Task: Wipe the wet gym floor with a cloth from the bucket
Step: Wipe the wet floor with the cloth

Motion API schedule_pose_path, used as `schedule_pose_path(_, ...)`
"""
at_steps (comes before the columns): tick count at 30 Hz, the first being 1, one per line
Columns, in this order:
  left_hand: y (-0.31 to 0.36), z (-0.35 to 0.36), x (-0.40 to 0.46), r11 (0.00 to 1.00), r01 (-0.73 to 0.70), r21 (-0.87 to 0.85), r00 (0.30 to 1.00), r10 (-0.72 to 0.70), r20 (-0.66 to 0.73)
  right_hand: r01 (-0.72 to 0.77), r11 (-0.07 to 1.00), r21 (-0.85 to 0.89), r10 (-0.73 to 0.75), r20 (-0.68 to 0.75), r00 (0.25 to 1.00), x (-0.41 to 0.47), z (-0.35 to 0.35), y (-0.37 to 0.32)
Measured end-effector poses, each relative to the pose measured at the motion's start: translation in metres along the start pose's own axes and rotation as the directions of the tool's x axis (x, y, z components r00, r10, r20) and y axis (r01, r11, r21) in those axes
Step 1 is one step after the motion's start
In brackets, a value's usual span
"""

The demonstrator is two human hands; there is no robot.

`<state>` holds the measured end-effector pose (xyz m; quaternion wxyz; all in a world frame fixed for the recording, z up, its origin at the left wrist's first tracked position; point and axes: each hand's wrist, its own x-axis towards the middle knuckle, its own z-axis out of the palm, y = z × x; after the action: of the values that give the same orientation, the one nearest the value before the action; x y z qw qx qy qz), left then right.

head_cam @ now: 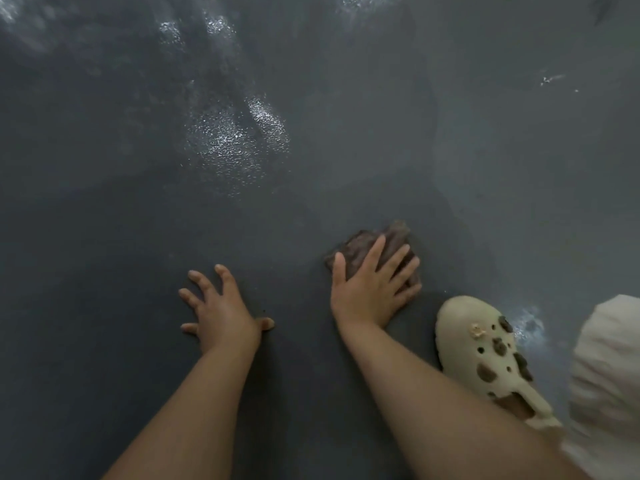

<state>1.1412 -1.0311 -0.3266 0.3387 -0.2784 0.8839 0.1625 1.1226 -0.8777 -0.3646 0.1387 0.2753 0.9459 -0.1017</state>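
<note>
The left hand [221, 311] rests flat and open on the dark floor [104, 220], holding nothing. Just right, the right hand [369, 287] presses flat on the brown cloth [360, 245]. Push it far, toward the shiny wet patch [235, 140], pressing evenly. No bucket shows.

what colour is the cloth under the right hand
Dark brown; the cloth shows best in the head view, the only one.

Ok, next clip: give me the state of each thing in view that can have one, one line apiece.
cloth: crumpled, flat on the floor, pressed under the right hand.
right hand: palm down on the cloth, fingers spread.
left hand: empty, fingers splayed, braced on the bare floor.
floor: dark; glistening wet patches ahead of the hands.
clog: worn, planted on the floor beside the right forearm.
</note>
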Motion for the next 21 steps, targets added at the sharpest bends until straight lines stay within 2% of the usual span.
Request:
schedule_pose_path(2,0.0,0.0,0.0,1.0,0.0,0.003,1.0,0.0,0.003,0.142,0.987,-0.07,-0.142,0.005,0.99,0.028,-0.01,-0.007)
schedule_pose_path(5,0.001,0.0,0.0,1.0,0.005,-0.006,1.0,-0.005,0.006,0.351,0.93,-0.108,-0.347,0.054,0.936,0.082,-0.029,-0.032)
schedule_pose_path(7,0.001,-0.001,0.001,1.0,0.007,-0.008,1.0,-0.007,0.009,0.415,0.903,-0.111,-0.407,0.088,0.909,0.113,-0.04,-0.049)
schedule_pose_path(9,0.001,-0.001,0.001,1.0,0.007,-0.004,1.0,-0.007,0.009,0.404,0.909,-0.099,-0.395,0.096,0.914,0.133,-0.048,-0.056)
schedule_pose_path(12,0.0,-0.001,0.001,1.0,0.005,-0.002,1.0,-0.005,0.009,0.285,0.958,-0.038,-0.284,0.037,0.958,0.147,-0.05,-0.049)
schedule_pose_path(15,0.001,-0.001,0.001,1.0,-0.005,0.011,1.0,0.005,0.0,0.002,0.998,0.067,0.001,-0.051,0.999,0.154,-0.05,-0.017)
schedule_pose_path(18,0.001,-0.001,0.002,1.0,-0.007,0.022,1.0,0.007,-0.003,-0.284,0.941,0.185,0.303,-0.088,0.949,0.15,-0.053,0.024)
schedule_pose_path(21,0.002,0.0,0.002,1.0,-0.005,0.029,1.0,0.005,-0.002,-0.417,0.87,0.263,0.456,-0.107,0.884,0.131,-0.047,0.049)
